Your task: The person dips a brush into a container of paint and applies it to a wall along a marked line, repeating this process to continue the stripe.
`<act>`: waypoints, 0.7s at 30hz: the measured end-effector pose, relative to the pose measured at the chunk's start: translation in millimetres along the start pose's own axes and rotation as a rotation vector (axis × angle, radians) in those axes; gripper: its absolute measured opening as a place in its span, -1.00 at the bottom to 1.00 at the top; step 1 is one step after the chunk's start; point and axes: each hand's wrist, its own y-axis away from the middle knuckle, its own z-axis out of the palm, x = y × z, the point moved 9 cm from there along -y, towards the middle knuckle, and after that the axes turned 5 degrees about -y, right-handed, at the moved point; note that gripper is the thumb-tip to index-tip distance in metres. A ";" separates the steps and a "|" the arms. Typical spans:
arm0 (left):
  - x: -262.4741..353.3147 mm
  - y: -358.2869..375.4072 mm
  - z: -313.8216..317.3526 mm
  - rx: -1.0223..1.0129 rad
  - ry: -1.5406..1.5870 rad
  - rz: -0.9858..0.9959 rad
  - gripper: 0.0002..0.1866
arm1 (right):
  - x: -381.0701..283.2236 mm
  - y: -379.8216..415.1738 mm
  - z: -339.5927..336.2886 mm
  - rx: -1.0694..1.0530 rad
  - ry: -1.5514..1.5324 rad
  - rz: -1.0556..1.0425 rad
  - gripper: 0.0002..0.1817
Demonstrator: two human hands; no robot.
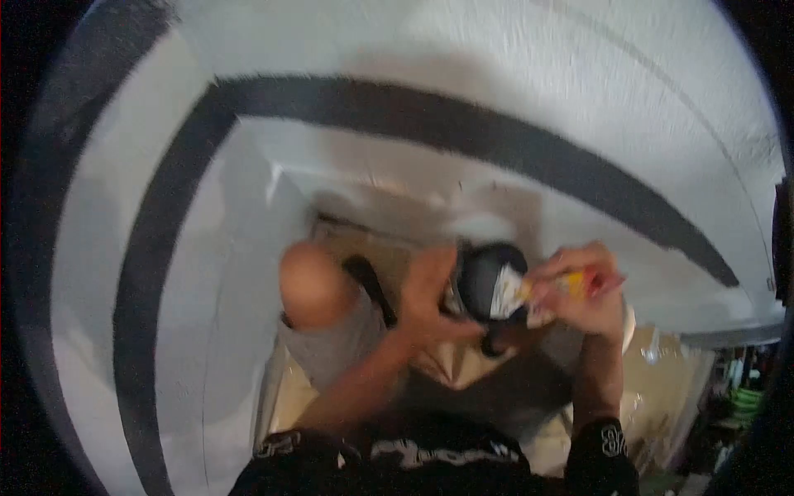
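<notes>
A round black object (488,277) is in the middle, in front of the person's body. My left hand (434,293) curves around its left side, thumb and fingers apart, touching it. At its right, my right hand (579,289) is closed on a small packet (602,283) with red and yellow on it. A white piece with yellow marks (507,293) lies against the black object's right side, by my right fingertips; whether it belongs to the packet is unclear. Blur hides the finer details.
A bare knee (313,285) in grey shorts is at the left. Ahead rises a white wall (372,145) with a thick dark painted band (397,112). A beige surface (653,372) lies at the right, with cluttered green and dark items (744,401) beyond.
</notes>
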 end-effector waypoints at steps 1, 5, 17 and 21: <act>-2.3 1.7 -0.1 0.006 -0.019 -0.005 -0.01 | 1.2 2.7 -6.5 0.045 -0.079 -0.026 -0.88; 4.2 -15.7 -6.4 0.047 0.044 -0.026 0.01 | 3.7 11.5 -32.6 0.217 -0.188 0.002 -0.87; -0.5 -15.6 4.5 0.042 -0.021 -0.100 -0.03 | 19.0 13.0 -8.3 0.281 -0.326 0.063 -0.88; -8.0 -9.3 9.5 0.057 0.015 -0.173 -0.04 | 32.9 13.4 -6.8 0.325 -0.429 0.135 -0.85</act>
